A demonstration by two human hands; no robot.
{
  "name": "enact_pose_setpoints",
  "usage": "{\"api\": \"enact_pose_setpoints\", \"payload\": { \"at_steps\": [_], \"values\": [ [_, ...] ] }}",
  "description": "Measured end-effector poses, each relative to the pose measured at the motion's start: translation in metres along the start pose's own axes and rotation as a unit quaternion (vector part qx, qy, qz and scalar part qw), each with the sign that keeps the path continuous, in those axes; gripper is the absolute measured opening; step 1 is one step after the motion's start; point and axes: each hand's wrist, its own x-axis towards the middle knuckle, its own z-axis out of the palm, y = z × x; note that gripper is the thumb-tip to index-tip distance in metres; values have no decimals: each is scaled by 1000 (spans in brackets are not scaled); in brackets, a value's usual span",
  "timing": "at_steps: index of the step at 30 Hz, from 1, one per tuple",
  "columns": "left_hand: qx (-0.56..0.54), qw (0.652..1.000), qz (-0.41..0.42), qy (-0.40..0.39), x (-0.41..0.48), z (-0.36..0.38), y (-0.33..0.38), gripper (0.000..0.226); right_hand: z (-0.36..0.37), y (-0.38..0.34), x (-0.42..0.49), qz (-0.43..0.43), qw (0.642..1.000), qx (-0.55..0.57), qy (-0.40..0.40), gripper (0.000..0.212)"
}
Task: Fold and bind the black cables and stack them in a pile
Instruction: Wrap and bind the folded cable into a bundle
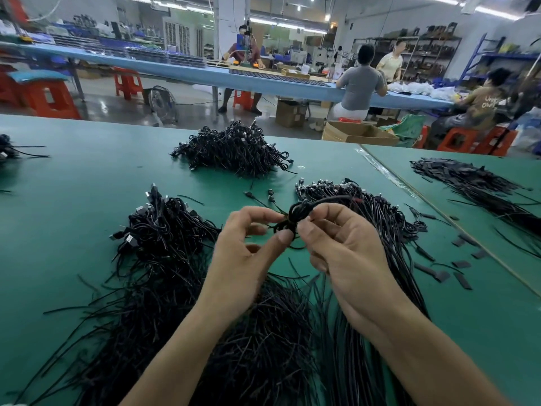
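A folded black cable (295, 213) is pinched between both hands above the green table (73, 206). My left hand (246, 253) grips its lower left side with thumb and forefinger. My right hand (342, 244) holds its right side, fingertips on the folded loops. The cable's two plug ends (260, 194) stick out to the far left. A pile of bound cables (231, 150) lies at the far middle. Another heap of bound cables (164, 227) sits to the left. Loose straight cables (360, 206) fan out on the right and under my arms.
Thin black ties (257, 332) lie in a heap near the front edge. Short black strips (468, 177) cover the adjoining table on the right, with several scattered near the seam (439, 212). People sit at a long blue bench (175, 68) behind.
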Motion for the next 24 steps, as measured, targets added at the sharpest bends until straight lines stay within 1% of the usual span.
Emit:
{"api": "enact_pose_setpoints", "payload": {
  "at_steps": [1,2,5,8,11,12,15,18,20,21,23,24],
  "values": [
    [35,999,13,21,0,-2,0,26,-1,1,0,21,1000,20,-4,15],
    [42,999,22,24,0,-3,1,27,-2,3,1,39,999,36,-9,14],
    [-35,999,-11,-31,-2,-2,4,25,-6,5,3,62,996,65,-28,15],
    [-117,990,-46,-58,-2,1,6,14,-10,6,4,56,998,18,-38,19],
    [-198,975,-86,-57,-3,2,7,36,-11,11,3,42,998,-35,-28,17],
    [-216,971,-87,-53,-3,3,9,35,-11,13,2,40,998,-38,-20,18],
    [-236,969,-58,-30,-4,6,9,23,-12,14,-1,62,997,-30,-20,17],
    [-215,976,-21,-24,-5,7,9,19,-16,16,-3,91,995,-25,-30,20],
    [-186,981,0,-45,-7,8,10,12,-16,16,-3,92,995,-25,-40,24],
    [-174,983,1,-57,-7,8,10,12,-16,16,-2,85,995,-25,-37,25],
    [-114,992,4,-61,-6,8,4,21,-19,15,3,58,997,-54,-14,24],
    [-57,997,8,-50,-6,8,1,28,-20,13,6,37,996,-85,0,24]
  ]
}}
